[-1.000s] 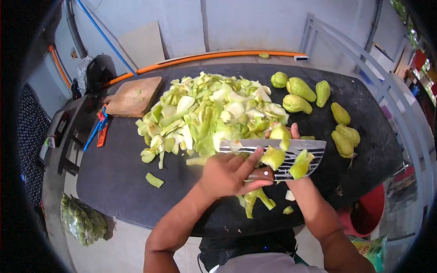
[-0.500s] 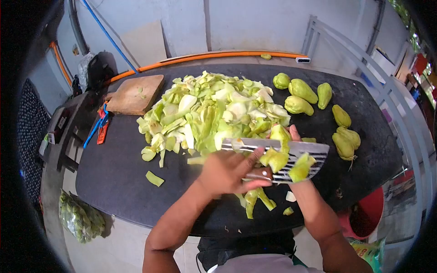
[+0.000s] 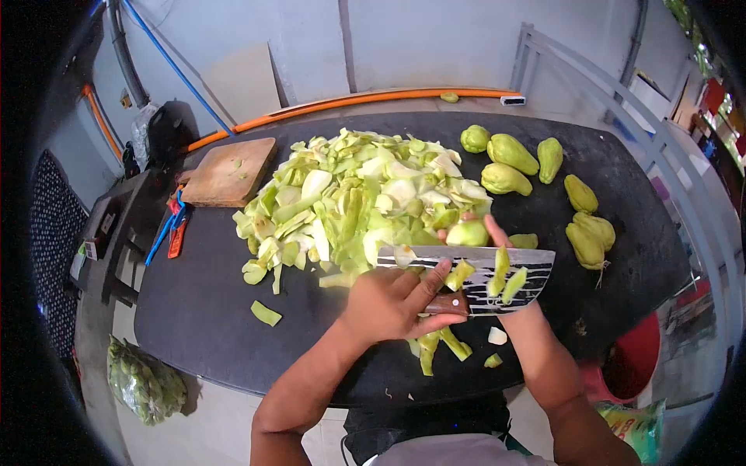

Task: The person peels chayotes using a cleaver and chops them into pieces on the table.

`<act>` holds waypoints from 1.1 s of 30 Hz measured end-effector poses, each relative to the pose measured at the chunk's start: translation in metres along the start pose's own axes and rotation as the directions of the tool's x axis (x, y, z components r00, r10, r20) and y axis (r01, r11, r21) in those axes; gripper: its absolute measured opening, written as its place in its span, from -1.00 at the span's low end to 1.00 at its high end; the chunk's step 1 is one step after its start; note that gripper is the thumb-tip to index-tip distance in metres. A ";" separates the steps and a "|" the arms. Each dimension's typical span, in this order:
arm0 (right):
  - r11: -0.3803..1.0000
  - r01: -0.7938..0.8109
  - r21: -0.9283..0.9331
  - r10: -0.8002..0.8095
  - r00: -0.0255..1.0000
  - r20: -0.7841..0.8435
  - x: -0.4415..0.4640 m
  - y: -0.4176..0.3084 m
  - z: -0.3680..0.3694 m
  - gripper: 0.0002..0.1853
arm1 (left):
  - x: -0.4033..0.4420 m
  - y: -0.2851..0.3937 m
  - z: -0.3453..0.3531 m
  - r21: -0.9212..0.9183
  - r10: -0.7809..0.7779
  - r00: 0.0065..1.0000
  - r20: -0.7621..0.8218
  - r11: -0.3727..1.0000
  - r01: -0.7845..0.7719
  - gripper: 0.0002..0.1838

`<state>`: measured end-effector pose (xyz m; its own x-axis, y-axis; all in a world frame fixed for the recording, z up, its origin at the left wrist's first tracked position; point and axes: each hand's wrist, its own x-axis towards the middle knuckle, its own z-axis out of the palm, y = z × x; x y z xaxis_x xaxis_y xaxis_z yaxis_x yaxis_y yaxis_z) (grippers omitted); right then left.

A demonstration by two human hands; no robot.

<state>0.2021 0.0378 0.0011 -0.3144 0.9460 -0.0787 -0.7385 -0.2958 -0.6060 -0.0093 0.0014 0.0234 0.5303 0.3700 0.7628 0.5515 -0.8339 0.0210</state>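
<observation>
My left hand (image 3: 392, 301) grips one cleaver (image 3: 486, 254) by its handle | three green slices (image 3: 499, 272) on its blade | my right hand (image 3: 496, 232), partly hidden behind, closed around one green fruit (image 3: 467, 233) | one heap of cut pieces (image 3: 353, 198) beyond | seven whole fruits (image 3: 513, 154) rightward | one wooden board (image 3: 225, 172) leftward

The person wears a pale, greyish-lilac top (image 3: 447, 452), plain where it shows. Black fabric (image 3: 423, 419) lies just beyond it, with a thin dark cord (image 3: 343, 449) curving at the left. The left hand (image 3: 392, 305), right hand (image 3: 497, 232) and both forearms are bare.
</observation>
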 end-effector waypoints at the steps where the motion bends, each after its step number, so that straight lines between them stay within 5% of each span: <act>1: 0.999 -0.037 0.016 0.038 0.998 -0.053 0.005 0.002 0.002 -0.48 | 0.002 0.000 -0.001 0.007 0.008 1.000 0.000 1.000 -0.008 -0.15; 4: 0.988 0.023 0.152 -0.005 0.993 -0.119 0.004 0.009 0.005 -0.46 | 0.002 0.000 -0.004 0.004 0.006 1.000 0.019 1.000 -0.006 -0.16; 9: 0.999 0.037 0.019 -0.033 0.978 -0.208 -0.005 0.002 0.018 -0.40 | 0.001 0.000 0.000 0.010 0.012 1.000 0.009 1.000 -0.012 -0.16; 13: 0.999 0.050 -0.001 -0.050 0.999 -0.020 0.004 0.004 -0.012 -0.45 | 0.002 0.003 0.004 -0.003 0.040 0.998 -0.045 0.999 -0.041 -0.15; 16: 0.997 -0.002 0.071 0.005 0.999 -0.051 0.004 0.008 -0.022 -0.51 | 0.000 0.002 0.000 0.001 -0.009 1.000 0.029 1.000 0.009 -0.15; 20: 0.994 0.104 0.029 -0.091 0.953 -0.290 -0.005 0.013 0.016 -0.54 | -0.004 -0.014 -0.010 0.021 -0.111 0.990 0.089 0.994 0.110 -0.16; 22: 0.984 0.146 -0.106 -0.159 0.979 -0.129 0.009 0.014 -0.011 -0.53 | -0.001 -0.006 -0.005 -0.043 -0.012 1.000 -0.008 0.999 0.012 -0.16; 24: 0.985 0.137 -0.110 -0.150 0.981 -0.120 0.007 0.011 -0.017 -0.55 | 0.003 0.007 -0.007 -0.046 -0.001 0.993 0.119 0.999 0.007 -0.16; 26: 0.973 0.174 -0.150 -0.185 0.981 -0.062 0.005 0.010 -0.021 -0.56 | 0.004 -0.002 0.000 -0.050 -0.018 1.000 -0.005 0.999 0.018 -0.17; 30: 0.983 0.182 -0.027 -0.182 0.983 -0.008 0.010 0.019 -0.032 -0.60 | -0.004 -0.010 -0.010 0.005 -0.121 0.989 0.085 0.993 0.121 -0.19; 31: 0.814 0.323 -0.482 -0.380 0.925 -0.020 0.018 0.025 -0.042 -0.61 | -0.002 -0.007 -0.011 -0.022 -0.108 0.991 0.073 0.994 0.110 -0.21; 33: 0.890 0.302 -0.342 -0.333 0.942 -0.034 0.015 0.023 -0.044 -0.61 | 0.004 -0.001 -0.010 -0.081 -0.081 0.996 0.042 0.993 0.085 -0.25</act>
<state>0.2070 0.0513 -0.0489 -0.0295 0.9945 0.1006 -0.5478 0.0680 -0.8338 -0.0149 -0.0005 0.0328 0.5104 0.4537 0.7305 0.5403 -0.8301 0.1379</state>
